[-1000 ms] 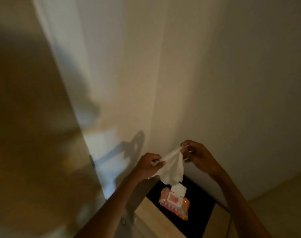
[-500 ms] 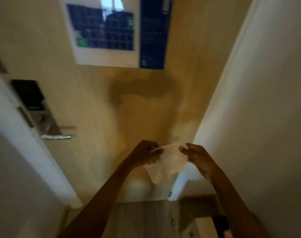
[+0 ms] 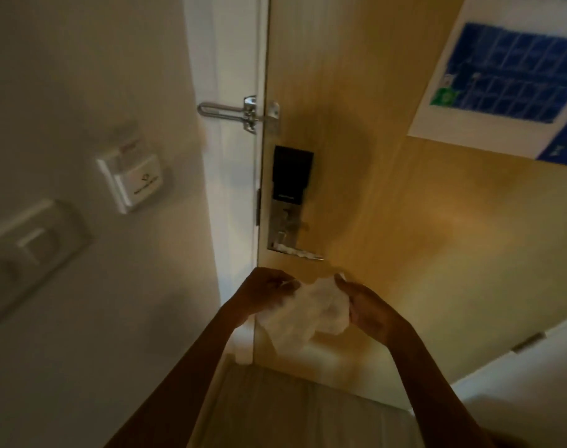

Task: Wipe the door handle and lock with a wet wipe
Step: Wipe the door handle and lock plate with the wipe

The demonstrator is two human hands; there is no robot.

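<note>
Nearest: two bare forearms rising from the lower edge. Left hand [image 3: 265,294] and right hand [image 3: 366,310], each grip pinched shut on one edge of the wet wipe [image 3: 308,313], which hangs crumpled and partly spread between them. Just above the wipe, apart from it: door handle [image 3: 296,251], a metal lever whose long axis runs roughly level, pointing right from its plate; the right hand appears slightly nearer its free end. Above that, on the same plate: lock [image 3: 291,176], a dark upright panel, long axis vertical. Higher still: swing-bar door guard [image 3: 240,113] bridging frame and door [image 3: 372,189]. Containers: none in view. Wiping judged not yet begun.
</note>
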